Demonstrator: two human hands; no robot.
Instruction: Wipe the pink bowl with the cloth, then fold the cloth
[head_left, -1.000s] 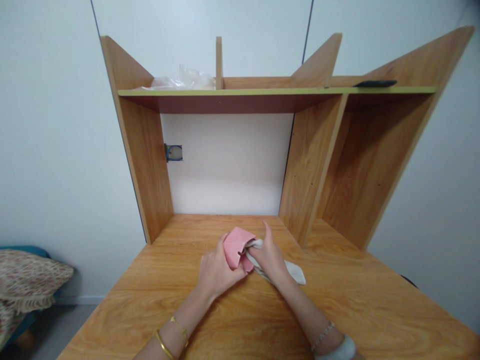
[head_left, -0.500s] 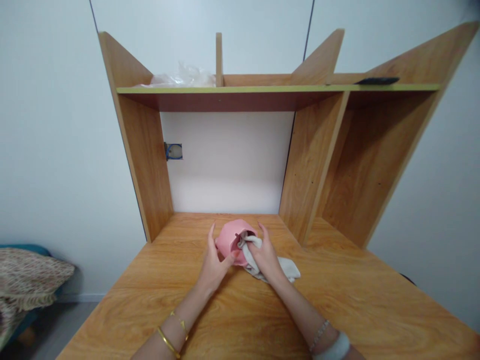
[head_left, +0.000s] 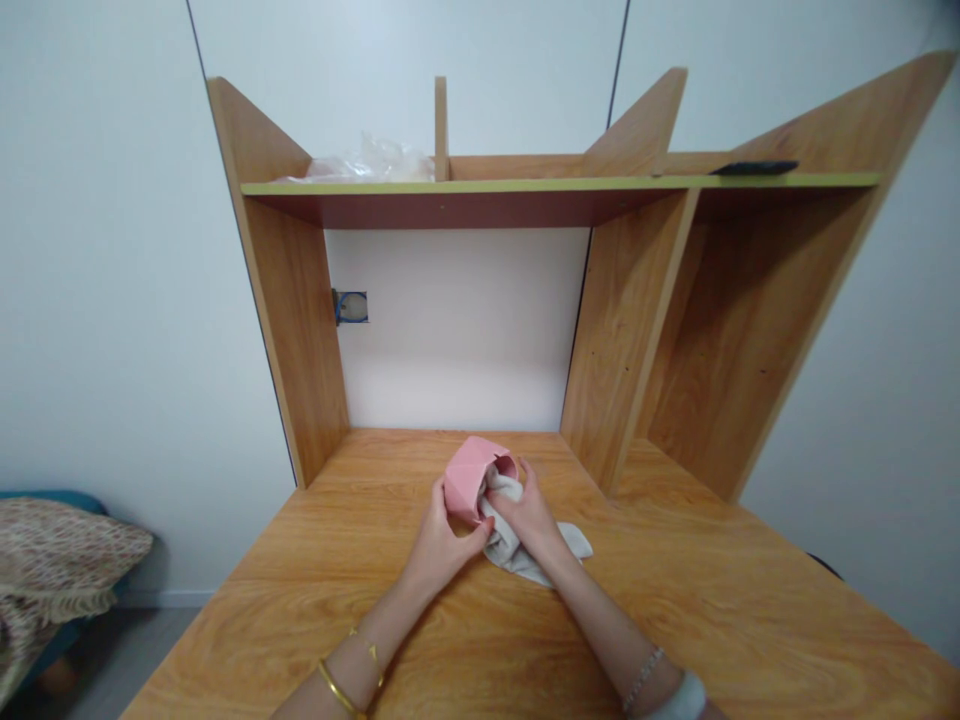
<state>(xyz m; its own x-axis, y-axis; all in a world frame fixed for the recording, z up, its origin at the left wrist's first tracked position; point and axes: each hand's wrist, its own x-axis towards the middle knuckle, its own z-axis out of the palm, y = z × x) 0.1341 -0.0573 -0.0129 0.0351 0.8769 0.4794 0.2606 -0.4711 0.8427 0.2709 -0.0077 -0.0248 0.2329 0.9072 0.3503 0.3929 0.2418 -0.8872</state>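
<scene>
Tipping toward the right hand (head_left: 534, 515), the mouth of the pink vessel (head_left: 466, 478) is facing sideways over the middle of the bench (head_left: 360, 560), near the back panel (head_left: 457, 340). The left hand (head_left: 439, 545) is grasping its outer side, fingers curling around the wall and thumb resting by the lower rim. The right hand's fingers are clasping a bunched part of the pale grey cloth (head_left: 504, 548) at the opening, while the rest is trailing toward the bench under the wrist.

Judging by its looks, the vessel is probably behaving as something light and stiff; its smooth facets may be slippery, and its notched rim may be chipping-prone if ceramic. Holding the broad outer wall is seeming safer than pinching that edge. The cloth is looking soft and limp, best gathered in a wad.

The cloth and right fingers are hiding most of the interior; the left fingertips are disappearing behind the wall. Whether the vessel is touching the bench, I cannot tell.
</scene>
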